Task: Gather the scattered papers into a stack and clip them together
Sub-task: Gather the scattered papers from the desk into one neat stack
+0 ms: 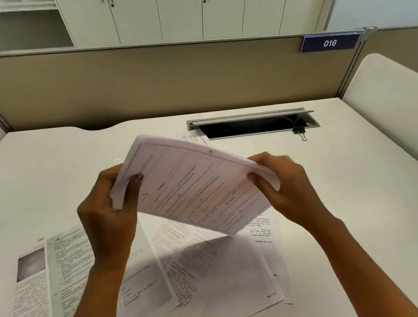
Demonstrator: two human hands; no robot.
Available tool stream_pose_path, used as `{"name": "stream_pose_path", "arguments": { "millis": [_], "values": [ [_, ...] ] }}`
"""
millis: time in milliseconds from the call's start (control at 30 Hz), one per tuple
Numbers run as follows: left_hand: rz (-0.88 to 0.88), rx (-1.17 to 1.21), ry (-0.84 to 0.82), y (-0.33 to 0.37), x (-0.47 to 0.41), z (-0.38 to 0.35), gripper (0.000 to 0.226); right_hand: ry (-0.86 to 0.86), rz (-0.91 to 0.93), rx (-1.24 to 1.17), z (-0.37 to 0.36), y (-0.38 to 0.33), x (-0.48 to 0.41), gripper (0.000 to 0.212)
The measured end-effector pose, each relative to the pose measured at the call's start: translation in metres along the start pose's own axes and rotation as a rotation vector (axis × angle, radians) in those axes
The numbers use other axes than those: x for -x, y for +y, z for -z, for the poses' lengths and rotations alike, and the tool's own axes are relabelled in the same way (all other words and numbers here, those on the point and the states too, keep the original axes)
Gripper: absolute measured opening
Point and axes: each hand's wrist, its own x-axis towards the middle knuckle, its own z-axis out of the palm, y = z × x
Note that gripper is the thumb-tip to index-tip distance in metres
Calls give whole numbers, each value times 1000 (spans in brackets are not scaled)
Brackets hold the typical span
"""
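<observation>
Both hands hold a small bundle of printed papers (195, 184) up above the white desk (366, 190). My left hand (106, 214) grips its left edge, thumb on the front. My right hand (283, 183) pinches the right edge. Several more printed sheets (217, 271) lie scattered and overlapping on the desk below the bundle, and a page with a photo (32, 296) lies at the left. One more sheet (197, 137) peeks out behind the bundle. A black binder clip (299, 131) sits at the rim of the cable slot.
An open cable slot (251, 124) with its lid raised is set into the desk's far side. A beige partition (165, 79) with a blue "016" sign (329, 42) closes off the back. White cabinets stand beyond it. Rounded dividers flank the desk.
</observation>
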Motion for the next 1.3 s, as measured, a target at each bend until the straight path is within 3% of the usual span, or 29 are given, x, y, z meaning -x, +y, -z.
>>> {"name": "stream_pose_path", "arguments": {
  "millis": [100, 233, 300, 367, 467, 567, 767, 867, 967, 1100, 1300],
  "values": [
    [-106, -97, 65, 5, -16, -4, 36, 77, 1, -116, -9, -7, 0, 29],
    [186, -118, 157, -5, -16, -15, 83, 239, -213, -277, -22, -8, 8, 13],
    [254, -25, 113, -5, -2, -20, 88, 266, -371, -426, -28, -9, 14, 11],
    [354, 171, -15, -6, 14, -22, 85, 251, -488, -577, -33, -13, 21, 11],
    [604, 448, -247, -10, 34, -20, 53, 212, -599, -716, -43, -18, 33, 11],
    [712, 424, -276, -14, 47, -19, 24, 172, -679, -765, -55, -24, 44, 15],
    [755, 410, -177, -26, 58, -6, 22, 101, -754, -682, -69, -16, 48, 18],
    [836, 435, -126, -40, 63, 4, 26, 89, -805, -449, -83, 6, 49, 25],
    [956, 530, -70, -54, 68, 13, 30, -95, -830, -102, -103, 30, 49, 36],
    [1073, 589, -41, -71, 80, 22, 28, -302, -836, 202, -116, 35, 38, 75],
    [1198, 669, 3, -80, 91, 27, 33, -500, -869, 324, -121, 34, 13, 90]
  ]
}}
